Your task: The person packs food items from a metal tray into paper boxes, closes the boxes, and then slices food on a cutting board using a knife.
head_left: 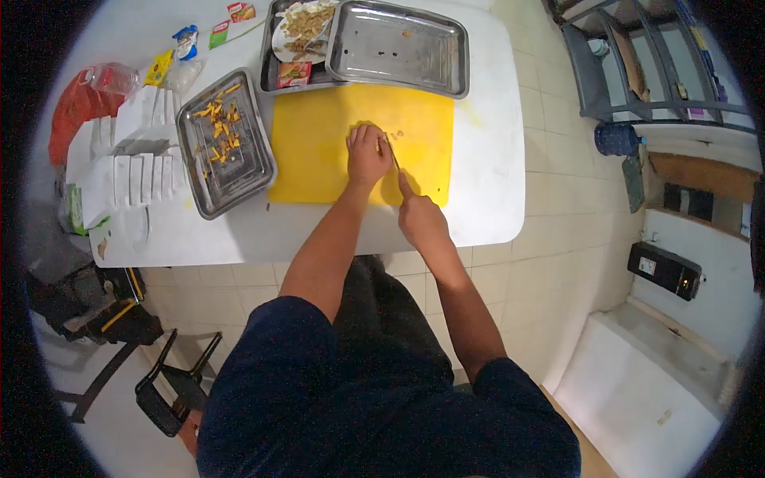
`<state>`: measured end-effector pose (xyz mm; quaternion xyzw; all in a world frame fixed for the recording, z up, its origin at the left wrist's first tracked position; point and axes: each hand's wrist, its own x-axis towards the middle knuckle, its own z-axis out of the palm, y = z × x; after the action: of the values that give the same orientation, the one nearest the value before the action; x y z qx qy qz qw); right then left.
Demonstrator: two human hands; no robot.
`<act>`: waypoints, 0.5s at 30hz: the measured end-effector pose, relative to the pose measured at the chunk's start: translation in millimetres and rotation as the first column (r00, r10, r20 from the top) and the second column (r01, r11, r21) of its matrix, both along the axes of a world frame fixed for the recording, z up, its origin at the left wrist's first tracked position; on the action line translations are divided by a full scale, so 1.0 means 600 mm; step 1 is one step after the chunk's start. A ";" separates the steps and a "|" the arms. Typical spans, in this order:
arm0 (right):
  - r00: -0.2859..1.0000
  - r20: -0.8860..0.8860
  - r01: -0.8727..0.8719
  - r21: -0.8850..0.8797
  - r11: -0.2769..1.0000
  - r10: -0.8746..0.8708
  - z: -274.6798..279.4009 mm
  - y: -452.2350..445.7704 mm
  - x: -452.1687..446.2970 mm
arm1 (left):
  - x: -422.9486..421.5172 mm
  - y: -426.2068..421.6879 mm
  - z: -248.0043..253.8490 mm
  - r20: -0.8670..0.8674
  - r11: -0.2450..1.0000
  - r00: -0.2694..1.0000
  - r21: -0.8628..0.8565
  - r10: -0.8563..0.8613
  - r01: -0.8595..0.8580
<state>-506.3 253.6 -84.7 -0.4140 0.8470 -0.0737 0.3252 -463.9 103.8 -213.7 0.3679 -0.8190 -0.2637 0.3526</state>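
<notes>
On the yellow cutting board (311,151), my right hand (422,219) is closed round the handle of a knife (394,155), its blade pointing away from me. My left hand (369,155) presses down just left of the blade with its fingers curled; what lies under the fingertips is too small to name. A few small pale pieces (398,134) lie right of the blade's tip. Left of the board, a metal tray (259,171) holds orange-yellow strips (225,127).
Behind the board are an empty-looking metal tray (398,68) and another tray with a plate of chopped pieces (307,28) and a red packet (294,73). White boxes (143,179), a plastic bottle (115,79) and small packets stand at the left. A black chair (179,390) is at the lower left.
</notes>
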 end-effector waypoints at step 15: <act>1.000 -0.008 -0.008 0.037 0.999 0.009 0.010 -0.005 0.000 | 0.003 -0.001 0.001 0.040 0.998 0.999 0.066 -0.008 0.006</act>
<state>-506.4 250.8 -78.8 -0.4118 0.8477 -0.0550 0.3298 -462.1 103.3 -213.0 0.3818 -0.8181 -0.2845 0.3226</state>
